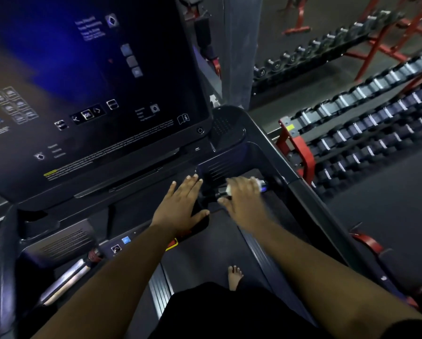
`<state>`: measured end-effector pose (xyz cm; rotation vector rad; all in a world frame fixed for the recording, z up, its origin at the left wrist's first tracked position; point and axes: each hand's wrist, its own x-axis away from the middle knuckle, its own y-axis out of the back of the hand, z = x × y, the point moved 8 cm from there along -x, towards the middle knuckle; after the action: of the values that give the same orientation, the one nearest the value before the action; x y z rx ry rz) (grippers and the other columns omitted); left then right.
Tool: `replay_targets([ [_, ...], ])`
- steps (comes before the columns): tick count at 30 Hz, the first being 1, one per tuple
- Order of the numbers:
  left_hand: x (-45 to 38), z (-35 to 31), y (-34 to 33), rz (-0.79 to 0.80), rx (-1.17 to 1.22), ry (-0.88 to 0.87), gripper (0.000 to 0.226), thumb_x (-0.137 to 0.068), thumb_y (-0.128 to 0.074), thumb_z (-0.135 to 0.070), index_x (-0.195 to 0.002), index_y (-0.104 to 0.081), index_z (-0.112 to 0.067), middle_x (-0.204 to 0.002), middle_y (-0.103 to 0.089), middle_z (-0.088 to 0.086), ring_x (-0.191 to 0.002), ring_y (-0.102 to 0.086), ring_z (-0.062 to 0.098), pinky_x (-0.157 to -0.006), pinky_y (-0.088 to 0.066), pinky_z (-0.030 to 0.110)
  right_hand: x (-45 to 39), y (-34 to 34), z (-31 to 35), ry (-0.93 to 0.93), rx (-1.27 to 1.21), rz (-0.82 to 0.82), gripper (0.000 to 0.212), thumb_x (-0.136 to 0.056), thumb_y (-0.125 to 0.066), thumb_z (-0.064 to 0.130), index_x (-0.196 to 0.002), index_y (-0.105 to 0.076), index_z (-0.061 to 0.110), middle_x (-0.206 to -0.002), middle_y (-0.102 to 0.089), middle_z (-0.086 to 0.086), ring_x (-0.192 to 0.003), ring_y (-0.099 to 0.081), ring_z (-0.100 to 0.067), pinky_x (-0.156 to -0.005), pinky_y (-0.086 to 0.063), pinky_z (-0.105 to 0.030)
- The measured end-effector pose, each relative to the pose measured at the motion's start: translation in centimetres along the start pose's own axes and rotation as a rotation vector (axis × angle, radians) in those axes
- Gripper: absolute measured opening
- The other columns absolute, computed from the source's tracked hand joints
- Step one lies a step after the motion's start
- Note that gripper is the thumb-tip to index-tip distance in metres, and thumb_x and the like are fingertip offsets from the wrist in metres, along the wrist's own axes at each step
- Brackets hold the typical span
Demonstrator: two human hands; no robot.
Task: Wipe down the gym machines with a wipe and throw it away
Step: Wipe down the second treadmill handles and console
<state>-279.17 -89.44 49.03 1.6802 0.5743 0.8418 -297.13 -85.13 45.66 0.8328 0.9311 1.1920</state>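
I stand on a black treadmill with a big dark console screen (94,94) tilted above its belt (205,255). My right hand (241,196) is curled round a white wipe (256,183) and presses it onto the short handlebar (219,192) below the console; white bits of the wipe show past my fingers. My left hand (180,204) lies flat with straight fingers on the black console ledge just left of that bar. Most of the wipe is hidden under my right hand.
The treadmill's right side rail (290,182) runs diagonally past my right hand. Beyond it stand red racks (300,155) with several rows of dumbbells (376,118). My bare foot (234,277) is on the belt. A red safety clip (173,243) sits below my left wrist.
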Motion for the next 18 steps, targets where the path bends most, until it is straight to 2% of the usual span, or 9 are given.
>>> replay_targets([
  [3, 0.0, 0.0, 0.0, -0.033, 0.026, -0.011, 0.09, -0.097, -0.036, -0.068, -0.165, -0.008, -0.017, -0.173, -0.001, -0.002, -0.157, 0.009, 0.009, -0.127, 0.009, 0.039, 0.6, -1.4, 4.7, 0.172, -0.029, 0.039, 0.073, -0.103, -0.025, 0.064, -0.15, -0.043, 0.012, -0.152, -0.047, -0.005, -0.142, -0.04, -0.024, -0.121, -0.023, -0.05],
  [6, 0.1, 0.0, 0.0, -0.034, 0.037, -0.022, 0.091, -0.096, -0.042, -0.068, -0.165, -0.007, -0.019, -0.173, -0.001, -0.002, -0.157, 0.009, 0.01, -0.128, 0.007, 0.04, 0.9, -1.1, 4.0, 0.298, -0.044, 0.036, 0.064, -0.106, -0.034, 0.052, -0.156, -0.036, 0.012, -0.158, -0.041, -0.005, -0.147, -0.035, -0.023, -0.123, -0.023, -0.047],
  [8, 0.1, 0.0, 0.0, -0.03, 0.039, -0.027, 0.094, -0.096, -0.045, -0.068, -0.165, -0.004, -0.02, -0.173, 0.001, -0.002, -0.158, 0.009, 0.012, -0.129, 0.006, 0.041, 0.7, -0.6, 0.8, 0.262, -0.03, 0.029, 0.069, -0.101, -0.045, 0.052, -0.156, -0.035, 0.012, -0.156, -0.042, -0.007, -0.145, -0.038, -0.026, -0.122, -0.023, -0.048],
  [12, -0.1, 0.2, -0.2, -0.034, 0.053, -0.041, 0.095, -0.096, -0.047, -0.068, -0.165, -0.005, -0.019, -0.173, 0.002, -0.001, -0.158, 0.009, 0.013, -0.128, 0.005, 0.042, 0.5, -0.1, -3.8, 0.074, 0.136, 0.076, 0.088, -0.088, -0.044, 0.073, -0.148, -0.042, 0.009, -0.144, -0.05, -0.011, -0.138, -0.045, -0.031, -0.122, -0.025, -0.053],
  [15, -0.1, 0.2, -0.2, -0.025, 0.062, -0.053, 0.093, -0.098, -0.045, -0.067, -0.165, -0.003, -0.019, -0.172, 0.006, -0.001, -0.158, 0.012, 0.014, -0.128, 0.005, 0.043, 0.2, -0.1, -0.8, -0.007, 0.094, 0.042, 0.083, -0.088, -0.043, 0.075, -0.139, -0.05, 0.01, -0.138, -0.054, -0.008, -0.133, -0.046, -0.028, -0.121, -0.023, -0.053],
  [18, -0.1, 0.2, 0.0, -0.007, 0.086, -0.079, 0.092, -0.099, -0.045, -0.065, -0.165, -0.001, -0.019, -0.172, 0.008, -0.001, -0.157, 0.014, 0.014, -0.127, 0.005, 0.044, 0.4, -0.7, 2.6, 0.025, -0.005, 0.024, 0.071, -0.1, -0.033, 0.065, -0.145, -0.049, 0.012, -0.145, -0.053, -0.005, -0.139, -0.043, -0.025, -0.123, -0.019, -0.05],
])
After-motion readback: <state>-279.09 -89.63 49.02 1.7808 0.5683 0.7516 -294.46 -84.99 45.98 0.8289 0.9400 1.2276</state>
